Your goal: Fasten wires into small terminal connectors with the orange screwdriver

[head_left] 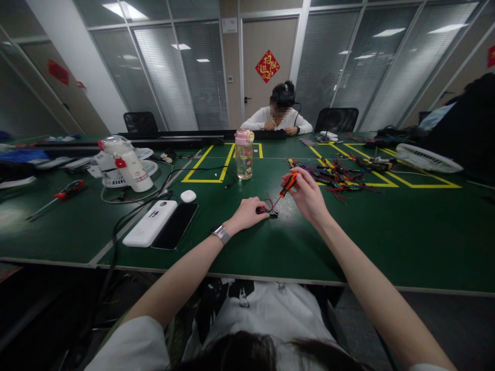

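Left hand (247, 214) flat and low on the green table (270, 247), fingers curled together and pinching a small dark connector part (273, 213) against the surface; red and dark wire ends poking out just beside the fingertips. Wristwatch (221, 234) on that wrist. Right hand (307, 196) raised a little above and to the right, closed around the orange handle of a small screwdriver (285, 189), shaft slanting down-left with the tip meeting the part between the two hands.

For a clean job here, probably: keep the part pressed hard to the table so no twisting, hold the driver shaft in line with the screw rather than slanted, turn with light fingertip pressure, keep loose wires clear of the tip.

Further left, white power bank (150, 222) touching a black phone (176, 225), with a white earbud case (188, 196) just beyond. Behind the hands, a pink-lidded water bottle (244, 154) upright, and to its right a tangled heap of coloured wires (336, 178). Far side of the table: another person (278, 116) seated, both hands down.
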Tool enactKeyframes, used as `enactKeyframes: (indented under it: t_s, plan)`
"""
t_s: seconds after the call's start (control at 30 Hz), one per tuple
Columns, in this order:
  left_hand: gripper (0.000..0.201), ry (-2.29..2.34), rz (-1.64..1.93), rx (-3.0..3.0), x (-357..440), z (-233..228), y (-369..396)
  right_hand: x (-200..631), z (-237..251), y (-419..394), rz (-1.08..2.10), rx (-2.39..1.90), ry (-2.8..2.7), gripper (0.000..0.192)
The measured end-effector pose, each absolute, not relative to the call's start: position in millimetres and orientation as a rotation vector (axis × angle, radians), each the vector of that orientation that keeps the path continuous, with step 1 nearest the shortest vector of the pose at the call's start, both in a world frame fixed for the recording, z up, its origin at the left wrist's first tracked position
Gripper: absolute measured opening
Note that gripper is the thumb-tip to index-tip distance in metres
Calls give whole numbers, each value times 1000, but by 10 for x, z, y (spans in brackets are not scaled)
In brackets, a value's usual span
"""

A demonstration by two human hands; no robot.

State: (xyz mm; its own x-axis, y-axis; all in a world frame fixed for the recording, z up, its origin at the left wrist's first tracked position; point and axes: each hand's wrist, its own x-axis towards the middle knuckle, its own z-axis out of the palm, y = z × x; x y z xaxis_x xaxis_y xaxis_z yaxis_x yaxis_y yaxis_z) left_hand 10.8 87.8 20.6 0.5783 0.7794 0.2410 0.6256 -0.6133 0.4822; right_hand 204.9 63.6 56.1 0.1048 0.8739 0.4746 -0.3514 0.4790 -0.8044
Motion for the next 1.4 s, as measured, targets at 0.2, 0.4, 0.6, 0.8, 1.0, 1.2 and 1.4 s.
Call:
enactKeyframes:
  t_s: [0.2, 0.4, 0.6, 0.8, 1.0, 1.2, 1.4]
  plan:
    - [14, 1151, 625, 2466, 113, 198, 882, 2079, 541, 664, 946, -587, -1107, 26]
    - [13, 1136, 632, 2462, 105, 201, 878, 2075, 557, 648, 1002, -538, -1121, 24]
    - [14, 1138, 631, 2460, 105, 197, 887, 2058, 550, 646, 1033, -521, -1059, 21]
    - [15, 1134, 620, 2481, 105, 200, 891, 2068, 565, 641, 1071, -534, -1040, 24]
    - [13, 1136, 637, 2476, 105, 179, 901, 2051, 590, 620, 1127, -510, -1051, 30]
    - [13, 1129, 636, 2482, 106, 180, 902, 2053, 564, 634, 1114, -509, -1020, 25]
    - [15, 1136, 625, 2473, 102, 193, 890, 2074, 558, 641, 1073, -533, -1023, 24]
